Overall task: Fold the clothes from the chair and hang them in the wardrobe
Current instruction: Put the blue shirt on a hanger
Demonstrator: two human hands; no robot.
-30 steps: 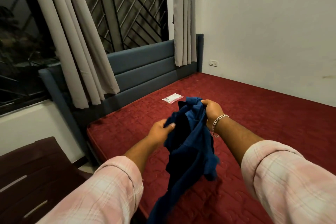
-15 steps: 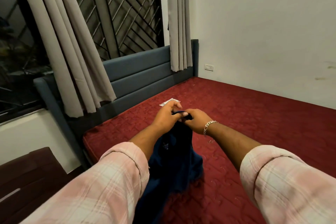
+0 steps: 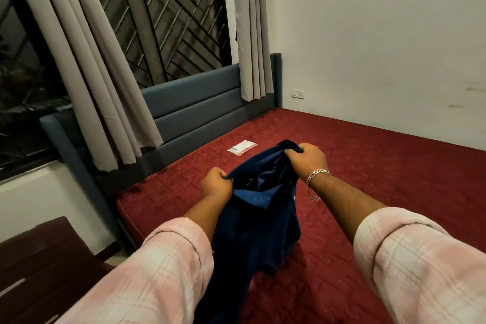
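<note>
The left hand has its fingers curled tight on one edge of a dark blue garment, and the right hand, a little higher and further right in the frame, is clenched on the opposite edge, so the cloth opens between them like the mouth of a bag. A silver chain bracelet hangs loose at the right wrist. Both forearms come out of rolled pink plaid sleeves. The garment sits at the centre of the frame, its bulk drooping from the two hands towards the bottom edge, above a red quilted mattress. Just beyond the hands a small white packet lies flat on the mattress. Behind it runs a grey-blue padded headboard, with grey curtains hanging over a barred window in the upper left. A dark wooden chair shows in the lower left corner.
</note>
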